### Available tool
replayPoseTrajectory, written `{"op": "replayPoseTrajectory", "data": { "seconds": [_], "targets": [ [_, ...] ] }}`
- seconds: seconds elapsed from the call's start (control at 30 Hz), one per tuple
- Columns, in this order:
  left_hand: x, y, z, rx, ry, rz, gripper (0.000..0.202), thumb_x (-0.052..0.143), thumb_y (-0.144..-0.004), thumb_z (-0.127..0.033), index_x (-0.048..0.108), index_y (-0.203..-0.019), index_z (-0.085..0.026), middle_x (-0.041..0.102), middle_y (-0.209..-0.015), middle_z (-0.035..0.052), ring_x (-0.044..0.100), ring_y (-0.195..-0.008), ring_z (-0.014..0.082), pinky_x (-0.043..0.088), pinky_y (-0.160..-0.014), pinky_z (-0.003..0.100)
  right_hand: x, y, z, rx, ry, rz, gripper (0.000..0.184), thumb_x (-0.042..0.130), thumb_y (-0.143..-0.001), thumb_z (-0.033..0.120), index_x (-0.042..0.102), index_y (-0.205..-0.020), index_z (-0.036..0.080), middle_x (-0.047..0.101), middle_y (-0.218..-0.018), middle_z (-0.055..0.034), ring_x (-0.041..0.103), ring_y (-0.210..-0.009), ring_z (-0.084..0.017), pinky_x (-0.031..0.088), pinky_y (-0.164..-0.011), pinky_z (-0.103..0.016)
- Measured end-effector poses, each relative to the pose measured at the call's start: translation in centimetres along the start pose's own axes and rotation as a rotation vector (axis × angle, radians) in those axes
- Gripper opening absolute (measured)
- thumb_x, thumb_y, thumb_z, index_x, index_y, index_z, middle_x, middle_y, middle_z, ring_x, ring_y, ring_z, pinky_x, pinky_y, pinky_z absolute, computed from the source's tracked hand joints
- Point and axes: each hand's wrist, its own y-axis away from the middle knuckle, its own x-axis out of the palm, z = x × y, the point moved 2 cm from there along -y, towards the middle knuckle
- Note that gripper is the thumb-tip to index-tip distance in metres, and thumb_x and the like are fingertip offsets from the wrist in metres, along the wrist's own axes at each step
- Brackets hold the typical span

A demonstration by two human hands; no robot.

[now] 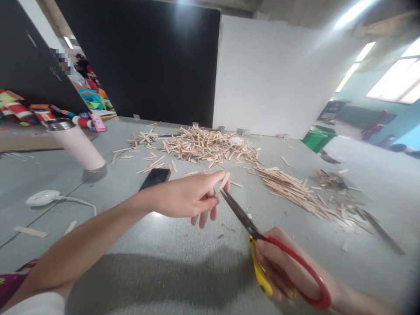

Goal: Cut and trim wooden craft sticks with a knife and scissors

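Between the thumb and fingers of my left hand (193,194) is a flat wooden craft stick (222,183), held tilted above the grey table. My right hand (282,258) grips a pair of scissors (239,213) with one red and one yellow handle. The blade tips meet the lower part of the stick, close to my left fingertips; whether they touch the wood I cannot tell. Beyond my hands lies a big heap of loose craft sticks (206,144). To the right, more sticks lie in a long, roughly aligned pile (292,188).
A dark phone (155,177) lies behind my left wrist. Further left are a pink tumbler (77,146), a white corded device (44,198) and a loose stick (30,231). Black and white panels edge the table's back. A green bin (318,138) stands at the far right.
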Motion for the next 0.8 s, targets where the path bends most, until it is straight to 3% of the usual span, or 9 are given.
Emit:
{"op": "replayPoseTrajectory", "data": {
  "seconds": [0.2,0.37,0.57,0.7,0.8],
  "targets": [
    [-0.2,-0.1,0.2,0.003,-0.096,0.009,0.009,0.046,-0.105,-0.025,0.039,-0.111,-0.024,0.072,-0.086,0.0037,0.07,-0.058,0.0163,0.049,-0.049,0.021,0.0,0.0,0.3,0.005,0.089,-0.024,0.072,0.048,-0.104,0.069,0.042,-0.047,0.024,0.043,-0.039,0.0024,0.033,-0.035,-0.007,0.028,-0.04,-0.022],
    [-0.3,-0.4,0.5,-0.018,-0.128,0.043,0.013,0.046,-0.105,-0.026,0.039,-0.116,-0.024,0.073,-0.086,0.0042,0.07,-0.059,0.0177,0.05,-0.049,0.023,0.1,-0.4,-0.1,-0.033,0.08,-0.015,0.076,0.049,-0.104,0.07,0.043,-0.044,0.024,0.04,-0.036,0.0023,0.037,-0.035,-0.008,0.03,-0.037,-0.021],
    [-0.6,-0.6,1.1,-0.026,-0.363,-0.045,0.015,0.043,-0.107,-0.025,0.049,-0.121,-0.023,0.073,-0.087,0.0035,0.068,-0.058,0.0153,0.049,-0.057,0.024,-0.3,-1.9,-1.9,0.165,-0.371,0.14,0.069,0.056,-0.09,0.078,0.04,-0.047,0.025,0.029,-0.029,0.0073,0.026,-0.019,-0.007,0.02,-0.022,-0.019],
    [-1.1,-0.7,1.1,-0.028,-0.296,-0.08,0.019,0.045,-0.108,-0.032,0.052,-0.121,-0.022,0.073,-0.084,0.0035,0.064,-0.053,0.0142,0.044,-0.051,0.023,-0.9,-2.5,-2.3,0.085,-0.518,0.076,0.062,0.059,-0.093,0.067,0.044,-0.052,0.024,0.034,-0.032,0.0073,0.026,-0.022,-0.007,0.031,-0.025,-0.017],
    [-1.6,-0.3,0.5,-0.02,-0.173,-0.046,0.02,0.047,-0.108,-0.036,0.053,-0.121,-0.022,0.075,-0.086,0.004,0.063,-0.053,0.0133,0.044,-0.049,0.022,-1.5,-2.3,-2.1,0.017,-0.495,0.042,0.063,0.055,-0.095,0.071,0.05,-0.055,0.022,0.038,-0.035,0.0057,0.032,-0.025,-0.008,0.036,-0.03,-0.02]
  ]
}}
